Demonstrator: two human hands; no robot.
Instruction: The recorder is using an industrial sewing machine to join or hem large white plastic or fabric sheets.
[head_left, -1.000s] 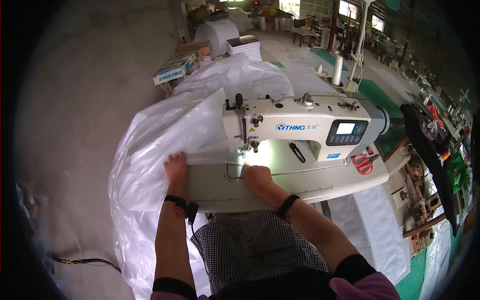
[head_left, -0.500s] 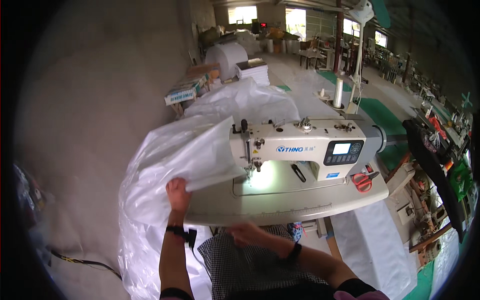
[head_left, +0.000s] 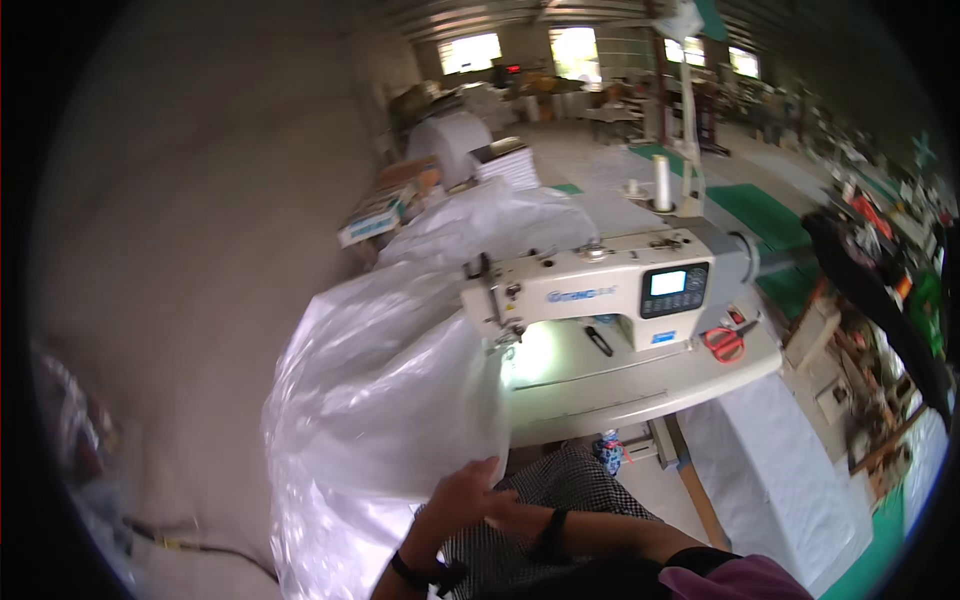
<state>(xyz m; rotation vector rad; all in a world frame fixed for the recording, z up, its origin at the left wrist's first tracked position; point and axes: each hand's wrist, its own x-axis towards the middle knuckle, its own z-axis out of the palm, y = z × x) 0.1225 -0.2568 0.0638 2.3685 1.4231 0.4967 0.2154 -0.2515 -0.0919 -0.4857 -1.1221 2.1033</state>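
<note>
A large, glossy white plastic sheet (head_left: 400,400) drapes over the left side of the sewing machine (head_left: 590,285) and its table, its near edge reaching my lap. My left hand (head_left: 455,505) is closed at that near edge, gripping the sheet. Close against it, overlapping at the wrist, is my right hand (head_left: 515,515); its fingers are partly hidden and blurred. The lit needle area (head_left: 515,355) lies just right of the sheet. On the machine bed are small black thread snips (head_left: 599,341), and red-handled scissors (head_left: 726,344) rest to their right.
A white thread cone (head_left: 662,185) stands behind the machine. Farther back are a stack of white sheets (head_left: 508,165) and a big white roll (head_left: 450,145). White material (head_left: 770,480) hangs at the table's right. A dark cable (head_left: 205,547) lies on the floor at left.
My left hand has come down and right from the table's left edge, bringing the sheet's edge toward my lap. Both hands now meet. The sheet covers more of the table's left part.
</note>
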